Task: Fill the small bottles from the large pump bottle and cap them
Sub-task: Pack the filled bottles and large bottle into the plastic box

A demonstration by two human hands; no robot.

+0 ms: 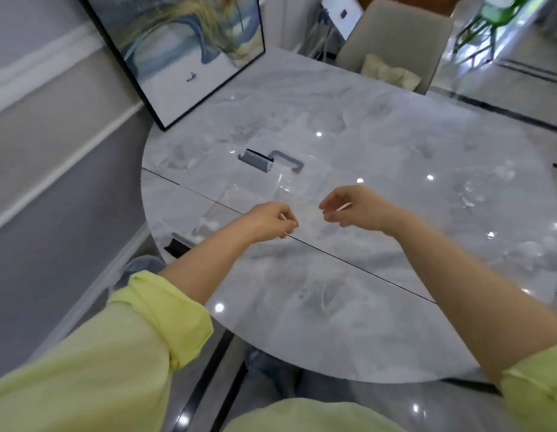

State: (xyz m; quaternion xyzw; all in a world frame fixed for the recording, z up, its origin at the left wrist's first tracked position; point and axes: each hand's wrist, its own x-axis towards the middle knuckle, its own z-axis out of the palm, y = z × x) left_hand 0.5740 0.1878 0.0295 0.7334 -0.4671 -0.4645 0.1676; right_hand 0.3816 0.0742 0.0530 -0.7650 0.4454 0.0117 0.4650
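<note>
**Operator:** Status check. I see neither the small bottles nor the large pump bottle. On the tabletop (395, 145) there is only a clear pouch-like item (281, 182) with 2 grey fittings (255, 159) at its far end. Whether it contains bottles, I cannot tell.

**Supervisor:** Report the hands.

**Operator:** My left hand (271, 221) hovers above the tabletop, fingers curled toward the thumb. My right hand (352, 210) is near it, apart from it, and curled likewise. A thin pale sliver shows at each thumb. I cannot tell whether that is something pinched or a fingernail.

**Supervisor:** Handling expectations?

**Operator:** My judgement only:
1. Small bottles are likely light and easily tipped. Grip each around the body, below the neck.
2. The pump bottle is likely heavier. Steady its base with 1 hand and press the head with the other.
3. Spilled liquid would make them slippery to hold, so cap each bottle promptly.
</note>
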